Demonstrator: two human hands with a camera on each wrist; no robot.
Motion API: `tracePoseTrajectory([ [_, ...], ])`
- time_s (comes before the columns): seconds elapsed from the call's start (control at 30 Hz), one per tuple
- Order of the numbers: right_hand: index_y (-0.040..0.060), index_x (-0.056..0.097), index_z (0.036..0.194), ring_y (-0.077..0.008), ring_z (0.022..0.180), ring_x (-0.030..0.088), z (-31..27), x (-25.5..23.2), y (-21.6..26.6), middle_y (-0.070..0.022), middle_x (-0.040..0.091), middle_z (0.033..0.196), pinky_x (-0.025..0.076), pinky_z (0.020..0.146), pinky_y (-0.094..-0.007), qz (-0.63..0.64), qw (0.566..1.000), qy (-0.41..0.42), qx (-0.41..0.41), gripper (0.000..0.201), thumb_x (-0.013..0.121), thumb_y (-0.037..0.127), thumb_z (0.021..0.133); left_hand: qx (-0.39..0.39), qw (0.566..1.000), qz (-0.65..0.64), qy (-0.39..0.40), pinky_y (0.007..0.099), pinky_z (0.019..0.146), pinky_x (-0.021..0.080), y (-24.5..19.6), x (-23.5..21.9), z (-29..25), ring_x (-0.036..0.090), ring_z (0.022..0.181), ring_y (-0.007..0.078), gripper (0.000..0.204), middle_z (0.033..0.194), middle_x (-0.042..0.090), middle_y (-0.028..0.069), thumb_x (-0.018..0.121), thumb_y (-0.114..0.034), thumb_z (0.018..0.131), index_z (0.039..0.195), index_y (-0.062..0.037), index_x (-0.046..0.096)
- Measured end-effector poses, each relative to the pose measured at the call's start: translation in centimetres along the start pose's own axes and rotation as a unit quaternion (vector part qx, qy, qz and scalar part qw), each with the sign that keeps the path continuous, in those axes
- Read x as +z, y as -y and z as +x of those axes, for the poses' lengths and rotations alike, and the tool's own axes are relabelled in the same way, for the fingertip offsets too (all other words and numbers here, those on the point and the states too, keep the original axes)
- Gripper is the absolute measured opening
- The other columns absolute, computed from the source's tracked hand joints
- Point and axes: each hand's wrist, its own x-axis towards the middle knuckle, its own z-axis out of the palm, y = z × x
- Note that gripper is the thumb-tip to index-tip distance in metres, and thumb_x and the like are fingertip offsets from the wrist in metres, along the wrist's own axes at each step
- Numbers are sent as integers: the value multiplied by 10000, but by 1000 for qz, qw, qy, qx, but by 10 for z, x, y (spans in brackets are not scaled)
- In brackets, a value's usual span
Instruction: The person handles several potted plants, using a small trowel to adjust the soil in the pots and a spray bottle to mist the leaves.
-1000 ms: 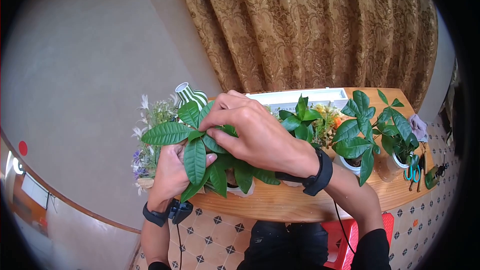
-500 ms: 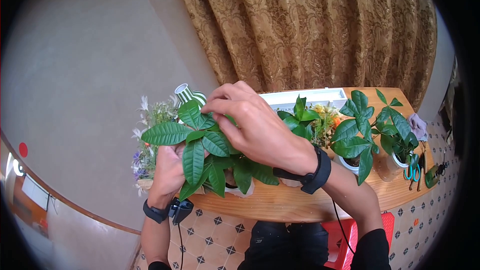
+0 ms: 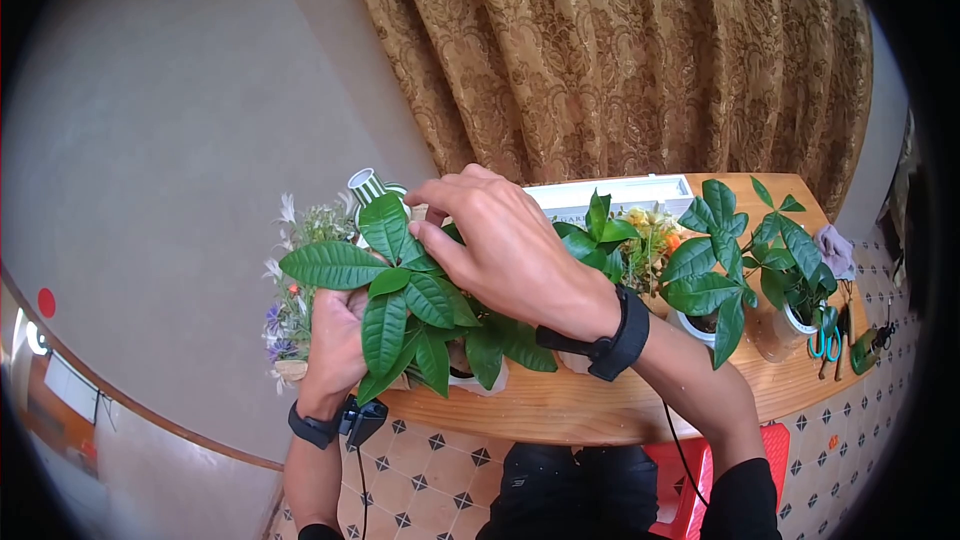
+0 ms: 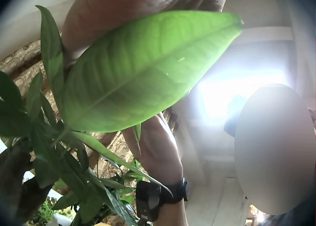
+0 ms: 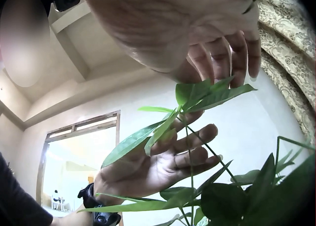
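Broad green leaves of a potted plant [image 3: 385, 332] fan out at the table's left end, in front of both hands' fingers. From below and behind, my left hand [image 3: 338, 338] reaches under the leaf cluster; the right wrist view shows that palm [image 5: 158, 171] turned up, fingers loosely extended beside a thin stem. Over the upper right leaves hovers my right hand [image 3: 505, 245], its thumb and forefinger apart at the leaf edges. Its fingers hang down right behind a leaf [image 5: 217, 98] in the right wrist view. A large leaf [image 4: 148, 73] fills the left wrist view.
A green-striped vase [image 3: 366, 185] and white-purple flowers [image 3: 290, 310] stand behind and left. To the right are another leafy plant [image 3: 605, 232], orange-yellow flowers [image 3: 650, 240], potted plants [image 3: 705, 280], turquoise scissors [image 3: 826, 340] and a grey cloth [image 3: 836, 252]. A white planter box [image 3: 650, 190] lies at the back.
My right thumb and forefinger have left the middle of the leaf cluster and spread apart near its upper right edge. The left hand stays beneath; the leaves have shifted slightly.
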Motion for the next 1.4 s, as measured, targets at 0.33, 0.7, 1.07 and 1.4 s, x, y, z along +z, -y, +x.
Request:
tracePoseTrajectory([
  [0.33, -45, 671, 1213, -241, 900, 706, 10, 6, -3, -140, 730, 937, 542, 870, -382, 190, 978, 37, 74, 352, 663, 73, 882, 31, 999, -11, -2, 329, 971, 539, 3, -3, -1, 645, 1053, 137, 365, 1145, 652, 65, 806, 4, 854, 1154, 6, 598],
  [0.7, -90, 674, 1141, -365, 826, 722, 10, 10, -7, -217, 708, 849, 543, 762, -439, 193, 980, -8, 51, 339, 645, 35, 827, 41, 969, -242, -18, 431, 1027, 542, -40, -36, 34, 671, 1161, 308, 580, 1249, 674, 230, 377, -434, 1116, 1322, 66, 589],
  [1.07, -43, 658, 1230, -204, 885, 700, 9, 4, -4, -112, 730, 914, 541, 882, -366, 180, 979, 36, 93, 358, 634, 87, 897, 107, 964, 211, 124, 426, 1120, 412, -55, -40, 43, 557, 1310, 295, 532, 1467, 542, 205, 499, -412, 1073, 1200, 50, 732],
  [1.4, -44, 663, 1221, -184, 876, 685, 8, 4, -4, -97, 710, 907, 544, 871, -350, 185, 977, 26, 104, 359, 635, 73, 882, 52, 979, 160, 117, 417, 1129, 406, -50, -39, 38, 563, 1308, 296, 555, 1394, 626, 196, 455, -412, 1091, 1162, 56, 745],
])
